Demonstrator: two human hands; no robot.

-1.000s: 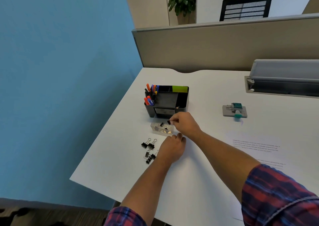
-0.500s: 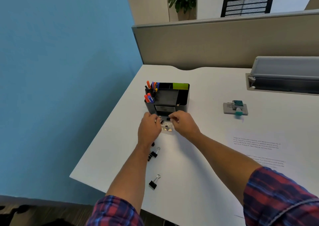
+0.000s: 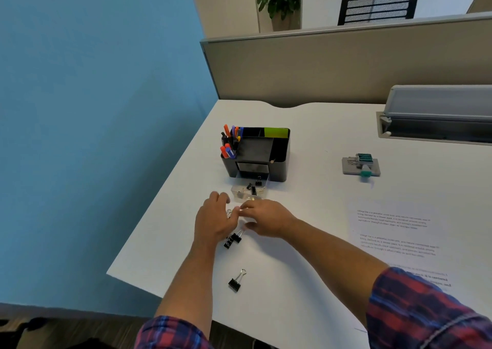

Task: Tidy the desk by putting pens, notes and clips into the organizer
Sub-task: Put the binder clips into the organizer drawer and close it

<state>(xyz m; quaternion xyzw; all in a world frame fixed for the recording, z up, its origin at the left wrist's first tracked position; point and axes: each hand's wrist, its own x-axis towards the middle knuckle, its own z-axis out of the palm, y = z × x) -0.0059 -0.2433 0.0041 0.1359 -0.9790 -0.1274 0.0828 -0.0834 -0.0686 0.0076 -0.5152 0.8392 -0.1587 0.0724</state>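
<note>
The black organizer (image 3: pixel 277 159) stands on the white desk (image 3: pixel 306 282), with coloured pens (image 3: pixel 229 141) in its left compartment and green notes (image 3: pixel 275 132) at its back. Its clear drawer (image 3: pixel 239 192) is pulled out in front and holds a few black binder clips (image 3: pixel 252 188). Just in front of the drawer, my left hand (image 3: pixel 214 220) and my right hand (image 3: pixel 267 216) hover low with fingers apart, almost touching each other. Two black binder clips (image 3: pixel 232 240) lie under the hands. A silver clip wire (image 3: pixel 229 212) shows by my left fingers. A single binder clip (image 3: pixel 235 282) lies nearer me.
Printed paper sheets (image 3: pixel 394 231) lie on the right of the desk. A small grey device with a teal part (image 3: pixel 360 166) sits further back, and a grey tray unit (image 3: pixel 436 117) lies at the back right. The desk's left edge runs close to the clips, and a partition stands behind.
Both hands have pulled back from the clear drawer toward me and now sit over the loose clips on the desk. More clips lie in the drawer than a second ago.
</note>
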